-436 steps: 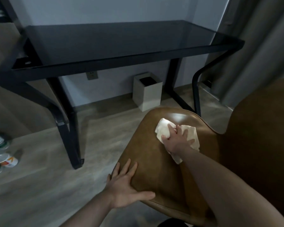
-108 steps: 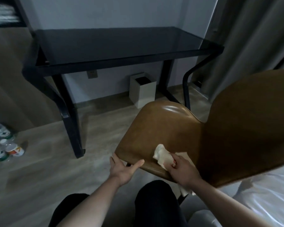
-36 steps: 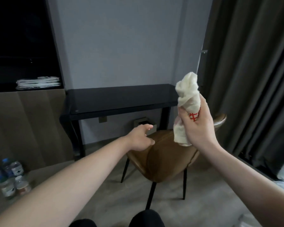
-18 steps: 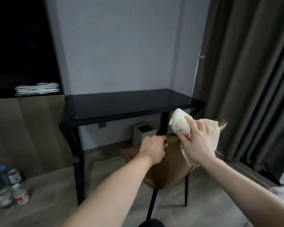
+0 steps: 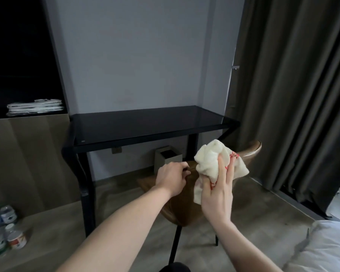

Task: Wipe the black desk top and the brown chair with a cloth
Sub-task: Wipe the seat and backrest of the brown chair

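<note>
The black desk (image 5: 145,122) stands against the grey wall, its glossy top bare. In front of it stands the brown chair (image 5: 185,211), partly hidden by my arms, with its curved back (image 5: 252,150) to the right. My left hand (image 5: 172,178) reaches forward, its fingers curled over the chair's near edge. My right hand (image 5: 218,190) is raised in front of the chair and grips a bunched white cloth (image 5: 210,160) with red marks, held off the chair.
A small white bin (image 5: 168,157) sits under the desk. Bottles and cups (image 5: 3,230) stand on the floor at left. A dark curtain (image 5: 294,95) hangs at right, and a white bed corner (image 5: 326,250) shows at lower right. Folded papers (image 5: 35,107) lie on a shelf.
My right hand has brought the cloth down from head height to just in front of the chair. My left hand has closed on the chair's edge.
</note>
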`<action>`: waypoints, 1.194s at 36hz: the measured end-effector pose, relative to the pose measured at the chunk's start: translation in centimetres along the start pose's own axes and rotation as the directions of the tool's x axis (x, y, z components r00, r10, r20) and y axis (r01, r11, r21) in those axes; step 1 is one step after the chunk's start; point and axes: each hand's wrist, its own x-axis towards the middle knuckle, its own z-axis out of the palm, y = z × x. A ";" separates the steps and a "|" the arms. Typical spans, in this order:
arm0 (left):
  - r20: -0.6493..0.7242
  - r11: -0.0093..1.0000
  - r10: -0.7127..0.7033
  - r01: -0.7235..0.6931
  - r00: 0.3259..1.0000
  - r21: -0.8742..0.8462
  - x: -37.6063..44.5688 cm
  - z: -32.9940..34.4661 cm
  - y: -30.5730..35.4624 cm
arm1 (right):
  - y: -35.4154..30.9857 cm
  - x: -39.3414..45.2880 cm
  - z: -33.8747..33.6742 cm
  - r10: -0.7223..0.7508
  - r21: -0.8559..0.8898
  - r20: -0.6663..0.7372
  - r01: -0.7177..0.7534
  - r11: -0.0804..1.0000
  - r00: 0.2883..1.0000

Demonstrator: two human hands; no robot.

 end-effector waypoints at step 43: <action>0.069 0.997 -0.051 0.055 0.996 -0.060 0.8 -1.7 -5.6 | 6.7 -4.2 10.9 0.923 0.416 0.226 -0.888 0.197 0.310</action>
